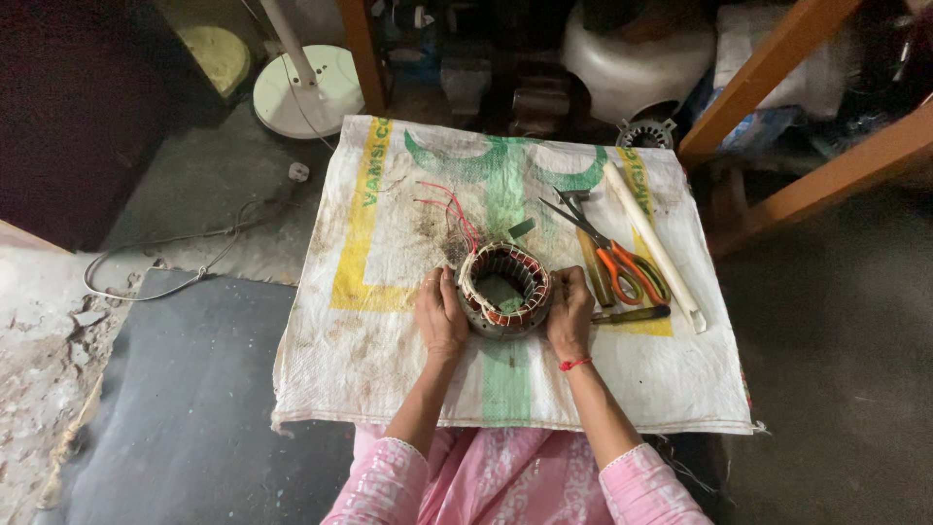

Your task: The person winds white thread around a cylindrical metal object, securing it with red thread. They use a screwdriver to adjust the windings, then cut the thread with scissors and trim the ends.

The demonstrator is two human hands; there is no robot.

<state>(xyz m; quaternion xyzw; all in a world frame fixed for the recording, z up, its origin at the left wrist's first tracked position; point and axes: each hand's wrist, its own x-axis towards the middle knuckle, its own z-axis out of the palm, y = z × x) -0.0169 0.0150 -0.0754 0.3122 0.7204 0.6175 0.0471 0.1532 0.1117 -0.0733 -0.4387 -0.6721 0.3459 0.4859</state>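
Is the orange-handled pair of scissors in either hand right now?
No: the scissors lie on the white sack, while the left hand and right hand clasp the stator.

A metal stator ring wound with glossy copper wire is seen on a coarse woven sack, stained matt; scissors with smooth orange plastic handles lie near its right edge.

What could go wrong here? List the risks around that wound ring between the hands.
1. The thin red wires trail loose from the round metal ring wound with copper coils; they may snag or snap if the ring turns.
2. The left hand and right hand press bare against the ring's edges, which might scrape skin.
3. The orange-handled scissors lie close beside the right hand, blades exposed; a sideways move could meet them.
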